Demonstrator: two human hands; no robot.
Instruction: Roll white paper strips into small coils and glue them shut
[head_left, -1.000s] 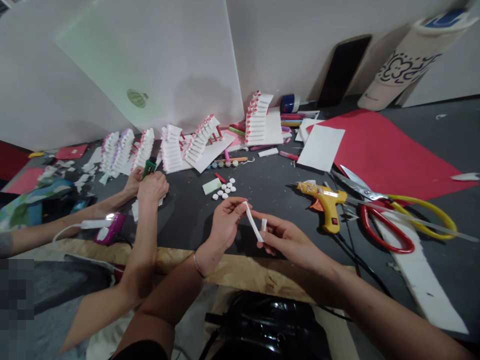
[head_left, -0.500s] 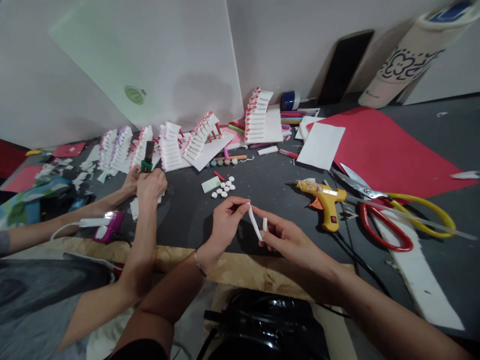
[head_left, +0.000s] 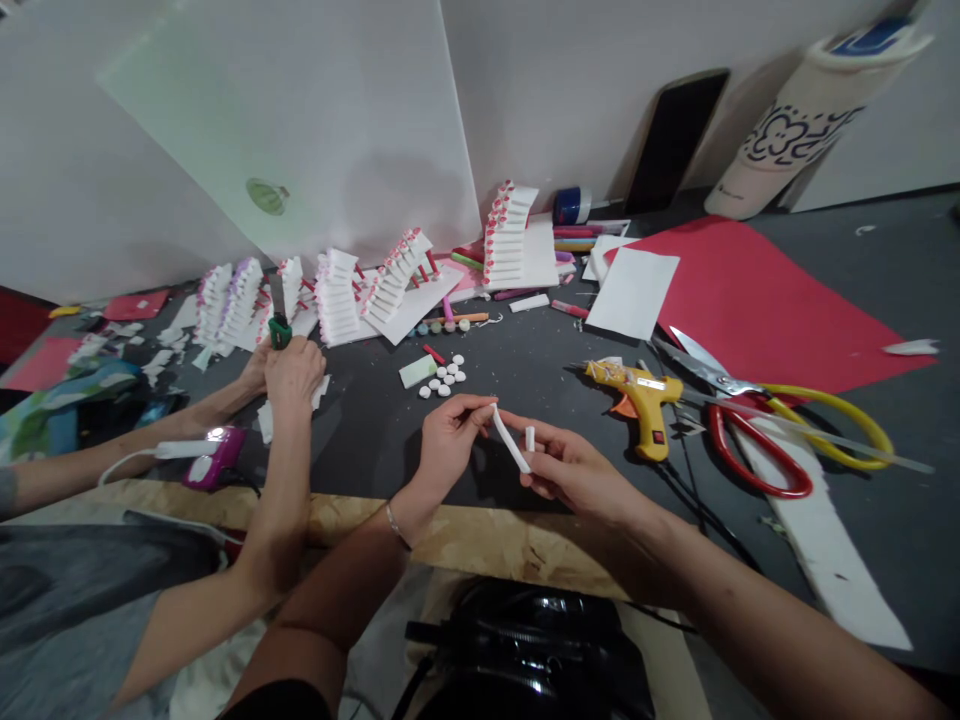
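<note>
Above the near edge of the counter (head_left: 360, 430), the right hand (head_left: 566, 468) is pinching the near end of a white strip (head_left: 511, 440) between thumb and curled fingers, its forefinger stretching toward the far end, where the left hand (head_left: 448, 440) is closing thumb and fingertip on the tip. A short white piece (head_left: 530, 438) is standing between the right fingers; whether it is joining the strip cannot be told. The strip is looking light, thin and slightly springy, probably easy to crease, so gentle pinches at both ends should be suiting it. Farther right, a yellow glue gun (head_left: 651, 408) is lying beside scissors (head_left: 724, 384); farther left, small white discs (head_left: 442, 372) are clustering. Beyond them, white stepped models (head_left: 506, 247) are standing along the wall.
</note>
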